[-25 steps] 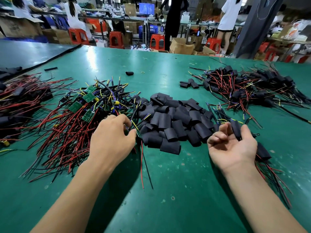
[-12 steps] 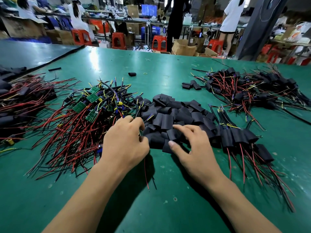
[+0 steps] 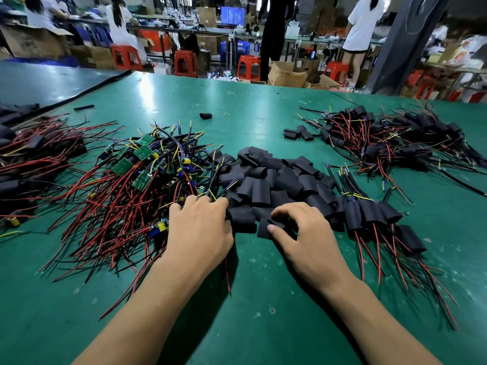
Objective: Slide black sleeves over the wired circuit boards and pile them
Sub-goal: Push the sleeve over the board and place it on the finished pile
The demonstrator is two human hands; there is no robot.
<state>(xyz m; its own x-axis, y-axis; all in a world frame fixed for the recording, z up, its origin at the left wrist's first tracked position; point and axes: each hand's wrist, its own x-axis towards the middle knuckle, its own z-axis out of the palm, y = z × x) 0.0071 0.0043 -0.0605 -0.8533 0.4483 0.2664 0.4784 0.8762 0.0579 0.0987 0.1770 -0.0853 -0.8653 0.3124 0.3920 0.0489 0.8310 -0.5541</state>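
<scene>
At our left lies the heap of wired circuit boards [image 3: 143,169], red and black leads fanned over the green table [image 3: 263,327]. Our left hand [image 3: 197,233] curls into its near edge (fingertips buried among wires, so we cannot tell whether it holds one). Beside it sits the pile of black sleeves [image 3: 271,177]. Our right hand [image 3: 305,233] pinches one sleeve [image 3: 263,231] at the pile's near edge. Further right lie sleeved boards [image 3: 369,212].
</scene>
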